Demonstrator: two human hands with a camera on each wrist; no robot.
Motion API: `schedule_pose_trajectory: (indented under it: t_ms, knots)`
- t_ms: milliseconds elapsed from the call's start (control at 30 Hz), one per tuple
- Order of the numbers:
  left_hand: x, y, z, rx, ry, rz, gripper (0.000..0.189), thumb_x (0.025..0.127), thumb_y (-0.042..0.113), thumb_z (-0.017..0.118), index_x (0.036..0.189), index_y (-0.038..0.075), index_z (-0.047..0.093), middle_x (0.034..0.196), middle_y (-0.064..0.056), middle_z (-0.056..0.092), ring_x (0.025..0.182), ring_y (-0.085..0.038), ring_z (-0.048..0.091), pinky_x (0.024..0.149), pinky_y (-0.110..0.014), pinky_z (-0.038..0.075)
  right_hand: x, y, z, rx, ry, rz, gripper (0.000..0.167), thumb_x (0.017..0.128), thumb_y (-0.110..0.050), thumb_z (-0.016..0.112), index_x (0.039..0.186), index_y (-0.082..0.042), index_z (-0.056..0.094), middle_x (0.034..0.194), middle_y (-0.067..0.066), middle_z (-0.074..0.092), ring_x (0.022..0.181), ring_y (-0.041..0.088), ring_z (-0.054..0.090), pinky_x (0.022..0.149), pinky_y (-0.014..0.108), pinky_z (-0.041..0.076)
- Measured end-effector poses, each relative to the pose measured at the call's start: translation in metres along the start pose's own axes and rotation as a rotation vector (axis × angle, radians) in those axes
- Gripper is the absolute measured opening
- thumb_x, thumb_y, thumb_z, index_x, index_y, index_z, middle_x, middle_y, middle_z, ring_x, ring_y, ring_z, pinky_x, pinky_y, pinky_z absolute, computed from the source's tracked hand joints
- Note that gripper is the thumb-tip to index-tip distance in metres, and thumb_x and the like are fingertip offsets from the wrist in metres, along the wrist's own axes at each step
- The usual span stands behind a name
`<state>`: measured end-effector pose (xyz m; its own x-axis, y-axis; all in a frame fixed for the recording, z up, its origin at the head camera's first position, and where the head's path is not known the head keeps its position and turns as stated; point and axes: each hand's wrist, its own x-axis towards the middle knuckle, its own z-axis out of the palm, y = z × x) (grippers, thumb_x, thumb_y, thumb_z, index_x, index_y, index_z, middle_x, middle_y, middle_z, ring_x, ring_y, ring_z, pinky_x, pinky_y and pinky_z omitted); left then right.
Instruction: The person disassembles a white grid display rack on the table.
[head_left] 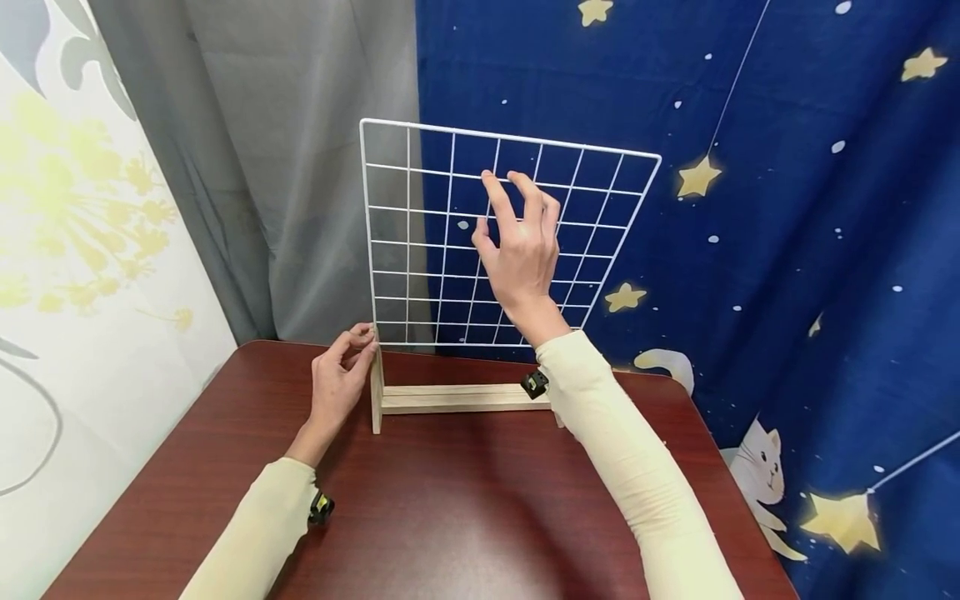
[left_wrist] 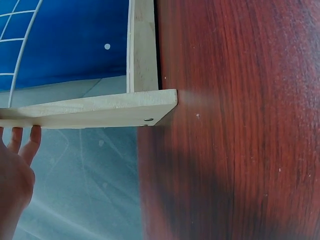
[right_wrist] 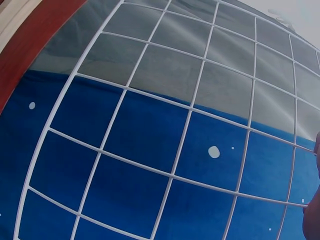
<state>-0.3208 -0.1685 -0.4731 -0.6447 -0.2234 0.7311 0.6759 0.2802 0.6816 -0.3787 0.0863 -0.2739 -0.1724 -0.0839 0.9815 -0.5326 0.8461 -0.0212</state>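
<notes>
White fabric printed with yellow bursts hangs at the far left, next to a grey curtain. Below them, a cream sleeve ends at the left hand, its fingers and thumb drawn narrow to pinch the upper end of the left wooden upright of a stand. From the left wrist view, fingertips press against that upright's outer face, and two dark fastener spots show near its foot.

Rightward, a pale wooden crossbar runs low along the reddish-brown counter. Above it stands the white wire grid panel, its lower edge higher than the crossbar and its lower left corner right beside the left hand. The right hand lies over the panel, thumb and fingers spread wide; fingertips appear to touch the wires, though whether any hook around one I cannot tell. Its sleeved forearm hides most of the stand's other end. Farthest right hangs a navy curtain with gold stars and a white cat.

I judge the step in hand to be lining up the panel with the stand: the right hand steadies, the left aligns the corner. Next calls for checking that left joint, then matching the opposite side without letting the panel tip.
</notes>
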Motion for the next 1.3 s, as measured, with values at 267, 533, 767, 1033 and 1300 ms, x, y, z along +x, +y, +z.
schedule_pose_trajectory:
  t_ms: [267, 533, 767, 1033, 1300]
  knots:
    - [0.001, 0.002, 0.0, 0.063, 0.013, 0.034, 0.007, 0.091, -0.012, 0.074, 0.094, -0.013, 0.068, 0.114, -0.032, 0.075, 0.102, -0.006, 0.076, 0.083, -0.008, 0.057, 0.015, 0.0, -0.008, 0.013, 0.058, 0.008, 0.048, 0.099, -0.023, 0.067, 0.147, -0.027, 0.062, 0.147, 0.009, 0.058, 0.125, 0.032, 0.053, 0.087, 0.038, 0.061]
    - [0.007, 0.004, 0.0, 0.082, 0.023, 0.036, 0.009, 0.09, -0.01, 0.077, 0.091, -0.012, 0.068, 0.106, -0.031, 0.077, 0.1, -0.003, 0.075, 0.081, -0.007, 0.057, 0.034, 0.01, -0.019, 0.056, 0.1, 0.07, 0.048, 0.098, -0.023, 0.07, 0.145, -0.028, 0.063, 0.145, 0.009, 0.059, 0.12, 0.033, 0.054, 0.101, 0.036, 0.055]
    - [0.005, -0.006, 0.0, 0.047, 0.013, 0.017, 0.007, 0.091, -0.013, 0.074, 0.095, -0.013, 0.069, 0.107, -0.038, 0.074, 0.101, 0.011, 0.071, 0.081, -0.003, 0.054, 0.044, 0.023, -0.034, 0.089, 0.136, 0.138, 0.05, 0.095, -0.026, 0.073, 0.144, -0.029, 0.064, 0.144, 0.009, 0.059, 0.117, 0.033, 0.055, 0.093, 0.038, 0.054]
    - [0.006, -0.018, -0.002, 0.059, 0.013, -0.007, 0.008, 0.091, -0.009, 0.076, 0.097, -0.011, 0.07, 0.11, -0.03, 0.077, 0.101, 0.001, 0.074, 0.081, -0.004, 0.055, 0.054, 0.035, -0.053, 0.087, 0.198, 0.155, 0.05, 0.092, -0.026, 0.076, 0.142, -0.029, 0.067, 0.142, 0.01, 0.06, 0.119, 0.03, 0.054, 0.101, 0.036, 0.05]
    - [0.004, -0.029, -0.008, 0.092, -0.038, -0.02, 0.008, 0.094, 0.003, 0.079, 0.098, -0.001, 0.073, 0.112, -0.021, 0.08, 0.1, 0.009, 0.072, 0.079, -0.008, 0.058, 0.042, 0.055, -0.066, 0.019, 0.14, 0.088, 0.048, 0.095, -0.025, 0.073, 0.142, -0.03, 0.066, 0.143, 0.011, 0.061, 0.119, 0.034, 0.053, 0.099, 0.04, 0.053]
